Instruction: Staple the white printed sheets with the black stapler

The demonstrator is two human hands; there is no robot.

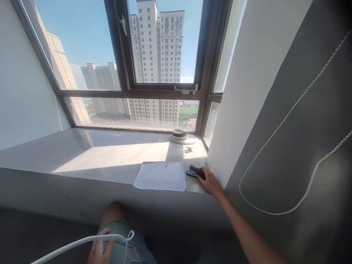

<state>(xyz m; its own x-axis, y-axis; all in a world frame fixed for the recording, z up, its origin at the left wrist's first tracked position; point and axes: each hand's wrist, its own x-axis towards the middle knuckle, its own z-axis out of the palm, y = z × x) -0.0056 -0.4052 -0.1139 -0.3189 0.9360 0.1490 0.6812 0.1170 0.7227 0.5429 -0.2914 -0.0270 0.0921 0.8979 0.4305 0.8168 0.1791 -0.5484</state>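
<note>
On the right end of the sill, my right hand (210, 181) is closed around the rear of a black stapler (193, 171). The stapler's front points left, just beside a sheet of paper (162, 178). Handwriting fills the upper part of this white sheet, and rows of short dashes run along its lower part. My left hand (99, 251) lies on my thigh, fingers apart, over denim shorts (121, 242). A white tube or cable (82, 241) passes in front of that hand and hides part of it.
Behind the paper, a stack of round plate-like discs (180, 136) stands near the window frame (165, 93). Keys (189, 149) lie in front of it. The sill's front edge drops to a ledge wall (68, 194). A white bead chain (275, 213) hangs at the right.
</note>
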